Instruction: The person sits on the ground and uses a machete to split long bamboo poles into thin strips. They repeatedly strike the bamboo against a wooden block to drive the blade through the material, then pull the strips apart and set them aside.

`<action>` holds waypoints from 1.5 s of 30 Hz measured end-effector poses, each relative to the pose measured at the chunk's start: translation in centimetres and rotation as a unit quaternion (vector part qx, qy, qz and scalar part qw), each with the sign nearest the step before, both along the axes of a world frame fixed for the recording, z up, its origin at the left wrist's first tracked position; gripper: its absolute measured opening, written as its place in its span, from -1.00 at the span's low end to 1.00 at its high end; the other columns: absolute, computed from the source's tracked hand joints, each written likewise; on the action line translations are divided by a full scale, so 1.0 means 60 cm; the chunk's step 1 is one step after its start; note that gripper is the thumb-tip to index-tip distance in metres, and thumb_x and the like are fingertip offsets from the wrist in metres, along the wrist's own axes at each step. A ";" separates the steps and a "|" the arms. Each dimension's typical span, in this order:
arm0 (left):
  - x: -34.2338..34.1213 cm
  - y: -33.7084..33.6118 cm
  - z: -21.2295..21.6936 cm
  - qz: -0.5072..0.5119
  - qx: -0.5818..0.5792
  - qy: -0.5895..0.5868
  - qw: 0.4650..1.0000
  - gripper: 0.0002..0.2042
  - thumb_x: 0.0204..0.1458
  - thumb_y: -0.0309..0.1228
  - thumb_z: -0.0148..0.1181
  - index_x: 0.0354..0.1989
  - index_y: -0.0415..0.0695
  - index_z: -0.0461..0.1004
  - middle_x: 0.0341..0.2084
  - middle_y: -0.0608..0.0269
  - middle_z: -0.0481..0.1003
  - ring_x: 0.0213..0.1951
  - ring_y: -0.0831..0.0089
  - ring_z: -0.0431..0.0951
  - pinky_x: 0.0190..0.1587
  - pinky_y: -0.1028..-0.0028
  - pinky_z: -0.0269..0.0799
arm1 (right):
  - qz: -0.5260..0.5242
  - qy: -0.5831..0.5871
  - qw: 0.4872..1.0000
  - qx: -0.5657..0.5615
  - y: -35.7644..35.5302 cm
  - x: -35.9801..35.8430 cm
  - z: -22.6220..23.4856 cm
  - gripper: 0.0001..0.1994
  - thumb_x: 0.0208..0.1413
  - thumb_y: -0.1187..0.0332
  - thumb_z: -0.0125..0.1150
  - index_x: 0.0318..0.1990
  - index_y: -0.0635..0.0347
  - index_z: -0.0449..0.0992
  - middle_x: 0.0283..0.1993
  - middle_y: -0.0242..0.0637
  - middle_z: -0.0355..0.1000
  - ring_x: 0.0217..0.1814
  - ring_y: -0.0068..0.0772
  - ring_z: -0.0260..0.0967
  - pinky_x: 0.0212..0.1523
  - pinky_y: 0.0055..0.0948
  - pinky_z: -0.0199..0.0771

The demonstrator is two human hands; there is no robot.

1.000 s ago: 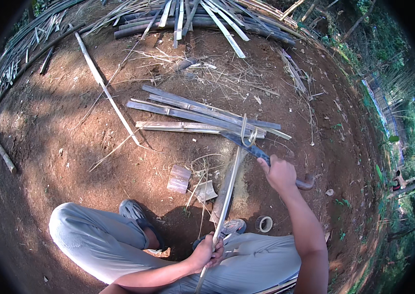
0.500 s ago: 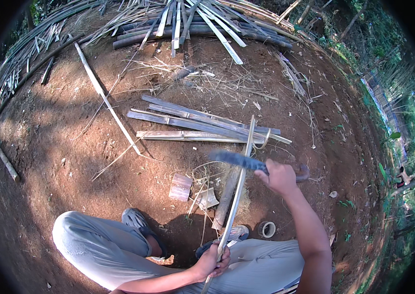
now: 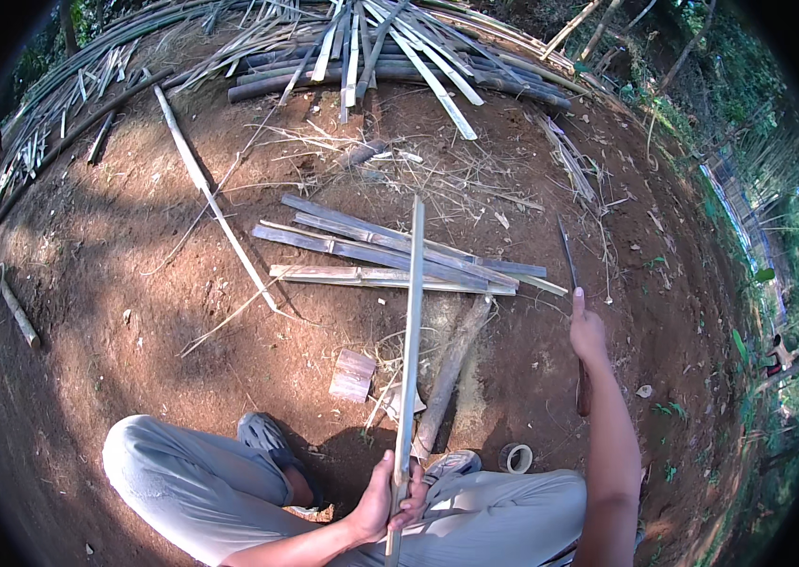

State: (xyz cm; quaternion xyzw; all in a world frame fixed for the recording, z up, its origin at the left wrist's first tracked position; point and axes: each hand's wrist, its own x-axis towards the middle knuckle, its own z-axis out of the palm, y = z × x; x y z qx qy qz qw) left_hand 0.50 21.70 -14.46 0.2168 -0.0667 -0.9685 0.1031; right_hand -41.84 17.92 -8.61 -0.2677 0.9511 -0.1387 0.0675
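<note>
The pale bamboo strip point(image 3: 410, 350) is raised just left of the log point(image 3: 456, 373), its far tip in front of the split slats point(image 3: 371, 255). The left hand point(image 3: 392, 496) is clamped around the strip's lower part, near the log's close end. Right of the log and well apart from it, the right hand point(image 3: 588, 335) is closed on the handle of the knife point(image 3: 566, 250).

The blade has just come off the strip and swung out to the log's right, so nothing is being cut at this instant. Half a second ago the strip leaned across the log with a curled shaving by its tip; now it stands clear to the log's left and no curl shows on it, so the shaving has probably parted. The slats beyond the log and the pale ring point(image 3: 516, 458) to its right lie as before.
</note>
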 end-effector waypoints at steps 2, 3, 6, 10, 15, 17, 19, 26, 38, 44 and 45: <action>0.000 -0.009 -0.013 0.021 0.006 0.029 0.999 -0.49 0.26 0.23 -0.40 -0.21 0.00 0.21 -0.66 0.31 0.20 -0.83 0.65 0.12 -0.78 0.66 0.02 | 0.065 0.005 0.998 -0.010 0.002 0.042 0.017 -0.22 0.31 -0.26 -0.35 -0.27 0.40 0.54 -0.32 0.28 0.46 -0.09 0.26 0.44 -0.05 -0.03 0.36; 0.006 -0.013 -0.017 0.031 -0.015 0.020 0.999 -0.54 0.29 0.18 -0.34 -0.18 0.02 0.19 -0.61 0.26 0.25 -0.83 0.66 0.13 -0.78 0.67 0.01 | 0.101 -0.001 0.995 -0.019 -0.004 0.075 0.024 -0.25 0.31 -0.24 -0.31 -0.30 0.38 0.54 -0.38 0.26 0.45 -0.15 0.24 0.46 -0.10 -0.04 0.37; 0.013 -0.052 -0.019 0.043 -0.125 0.011 0.991 -0.84 0.35 -0.17 -0.17 -0.09 0.07 0.10 -0.32 0.09 0.35 -0.77 0.71 0.15 -0.75 0.71 0.01 | 0.188 -0.026 0.981 -0.034 -0.007 0.187 0.076 -0.37 0.33 -0.14 -0.18 -0.42 0.33 0.46 -0.55 0.09 0.36 -0.41 0.15 0.41 -0.32 -0.08 0.33; 0.026 -0.073 -0.012 0.073 -0.159 0.036 0.984 -0.76 0.29 -0.48 -0.07 -0.01 0.02 0.02 -0.14 0.09 0.33 -0.73 0.74 0.20 -0.73 0.73 0.06 | 0.349 -0.045 0.934 -0.053 0.033 0.324 0.110 -0.42 0.24 -0.16 0.00 -0.49 0.26 0.31 -0.65 -0.07 0.28 -0.60 0.10 0.32 -0.52 -0.11 0.27; 0.034 -0.069 -0.019 0.025 -0.250 -0.016 0.968 -0.84 0.34 -0.36 -0.11 -0.16 -0.21 0.30 -0.72 0.37 0.28 -0.74 0.68 0.21 -0.68 0.65 0.09 | 0.490 -0.027 0.871 0.006 0.102 0.413 0.071 -0.43 0.02 -0.22 0.25 -0.45 0.19 0.35 -0.56 -0.17 0.41 -0.54 -0.08 0.50 -0.56 -0.24 0.43; 0.039 -0.064 -0.006 0.027 -0.270 -0.048 0.961 -0.79 0.34 -0.32 -0.10 -0.21 -0.23 0.33 -0.79 0.40 0.23 -0.73 0.66 0.22 -0.67 0.64 0.11 | 0.506 -0.014 0.862 -0.025 0.106 0.424 0.046 -0.43 0.00 -0.24 0.26 -0.46 0.17 0.35 -0.58 -0.19 0.40 -0.56 -0.13 0.49 -0.58 -0.26 0.43; 0.045 -0.055 -0.009 0.035 -0.271 -0.038 0.961 -0.78 0.33 -0.30 -0.07 -0.12 -0.24 0.32 -0.71 0.34 0.29 -0.72 0.62 0.24 -0.66 0.62 0.13 | 0.516 0.001 0.856 -0.027 0.108 0.436 0.031 -0.41 -0.02 -0.28 0.23 -0.47 0.17 0.35 -0.59 -0.20 0.39 -0.58 -0.15 0.47 -0.58 -0.27 0.43; 0.037 -0.029 0.016 0.021 -0.234 -0.115 0.965 -0.86 0.27 -0.51 -0.11 -0.07 -0.20 0.35 -0.59 0.35 0.35 -0.63 0.65 0.28 -0.60 0.60 0.12 | 0.524 0.032 0.851 -0.020 0.112 0.447 0.011 -0.36 -0.04 -0.35 0.17 -0.49 0.17 0.35 -0.62 -0.22 0.37 -0.61 -0.16 0.44 -0.54 -0.28 0.47; 0.048 -0.004 0.027 -0.047 -0.357 -0.102 0.927 -0.82 0.30 -0.51 -0.10 -0.15 -0.25 0.48 -0.69 0.40 0.27 -0.68 0.67 0.16 -0.62 0.59 0.08 | 0.514 0.030 0.856 -0.033 0.115 0.444 0.014 -0.34 -0.03 -0.37 0.12 -0.48 0.19 0.37 -0.63 -0.24 0.37 -0.61 -0.19 0.46 -0.59 -0.28 0.45; 0.035 0.013 0.019 0.046 -0.477 -0.161 0.863 -0.82 0.13 -0.63 0.08 -0.10 -0.25 0.44 -0.56 0.47 0.37 -0.51 0.78 0.27 -0.51 0.60 0.20 | 0.522 0.008 0.853 -0.001 0.139 0.459 -0.002 -0.33 -0.06 -0.39 0.13 -0.52 0.17 0.33 -0.67 -0.23 0.35 -0.63 -0.20 0.46 -0.58 -0.28 0.47; 0.032 0.016 0.009 0.051 -0.481 -0.149 0.862 -0.81 0.11 -0.63 0.11 -0.09 -0.25 0.44 -0.54 0.47 0.36 -0.50 0.77 0.27 -0.49 0.60 0.21 | 0.524 0.014 0.852 -0.002 0.135 0.460 -0.003 -0.34 -0.05 -0.38 0.13 -0.52 0.17 0.33 -0.67 -0.23 0.35 -0.63 -0.20 0.47 -0.59 -0.28 0.46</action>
